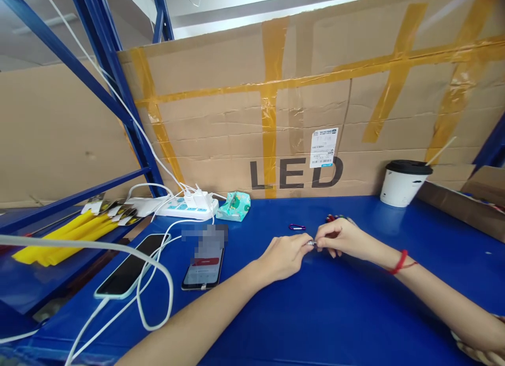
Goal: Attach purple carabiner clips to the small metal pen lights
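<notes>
Standing along the rear edge, the cardboard panel [221, 129] bounds the blue tabletop [315, 313], whose surface extends broadly toward the camera. The left hand [284, 256] and right hand [344, 235] nearly meet near the purple clip [297, 227]: left fingers pinch a small metallic piece [311, 243], right fingers press its end.

The small piece [311, 243] looks like shiny metal, the cardboard [221, 119] matt.
</notes>
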`<state>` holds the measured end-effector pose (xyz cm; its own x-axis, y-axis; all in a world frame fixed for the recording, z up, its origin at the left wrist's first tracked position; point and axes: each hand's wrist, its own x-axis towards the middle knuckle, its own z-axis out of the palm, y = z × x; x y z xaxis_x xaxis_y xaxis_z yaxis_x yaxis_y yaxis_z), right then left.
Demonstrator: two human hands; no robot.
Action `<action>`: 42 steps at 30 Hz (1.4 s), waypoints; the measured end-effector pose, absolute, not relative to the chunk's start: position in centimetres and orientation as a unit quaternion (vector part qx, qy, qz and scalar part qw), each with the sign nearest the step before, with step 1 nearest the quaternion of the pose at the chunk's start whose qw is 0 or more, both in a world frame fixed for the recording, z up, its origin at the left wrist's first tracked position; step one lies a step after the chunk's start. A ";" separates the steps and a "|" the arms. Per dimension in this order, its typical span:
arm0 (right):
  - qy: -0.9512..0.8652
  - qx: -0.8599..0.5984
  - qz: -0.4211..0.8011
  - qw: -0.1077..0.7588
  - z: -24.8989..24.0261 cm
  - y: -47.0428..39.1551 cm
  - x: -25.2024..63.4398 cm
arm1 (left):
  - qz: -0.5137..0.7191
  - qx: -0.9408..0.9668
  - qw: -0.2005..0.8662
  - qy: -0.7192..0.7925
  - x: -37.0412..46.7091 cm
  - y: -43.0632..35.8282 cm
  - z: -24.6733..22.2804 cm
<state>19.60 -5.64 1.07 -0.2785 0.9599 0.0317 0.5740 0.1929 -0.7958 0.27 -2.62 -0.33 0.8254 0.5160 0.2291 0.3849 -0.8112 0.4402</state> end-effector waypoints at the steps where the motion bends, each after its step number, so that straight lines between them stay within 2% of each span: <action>1: -0.726 -0.522 0.355 0.273 1.1 -5.8 19.5 | 0.160 0.938 0.184 0.246 0.3 -2.7 -0.3; 5: -0.736 -0.509 0.361 0.263 1.4 -6.2 19.1 | 0.122 0.941 0.174 0.262 0.5 -2.9 -0.4; 12: -0.735 -0.519 0.333 0.281 1.4 -6.3 18.6 | 0.138 0.931 0.157 0.301 0.9 -3.3 -0.7; 15: -0.716 -0.523 0.362 0.287 0.7 -6.2 18.7 | 0.140 0.927 0.142 0.318 1.0 -3.4 -0.5; 21: -0.625 -0.538 0.499 0.265 -0.2 -5.9 18.9 | 0.160 0.930 0.124 0.306 0.9 -3.4 -0.6; 30: -0.595 -0.579 0.495 0.256 1.4 -6.4 18.0 | 0.221 0.925 0.164 0.261 0.8 -2.6 -1.4; 36: -0.627 -0.588 0.439 0.261 0.9 -6.0 18.0 | 0.241 0.904 0.204 0.287 0.7 -2.5 -1.2; 42: -0.680 -0.627 0.272 0.266 1.9 -5.2 18.1 | 0.266 0.861 0.267 0.342 0.5 -2.4 -0.9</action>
<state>18.14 -5.17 1.87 -0.0724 0.9972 0.0195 0.7079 0.0652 -0.7033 0.47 -2.38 -0.87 0.6247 0.7311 0.2745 0.4474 -0.6231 0.6415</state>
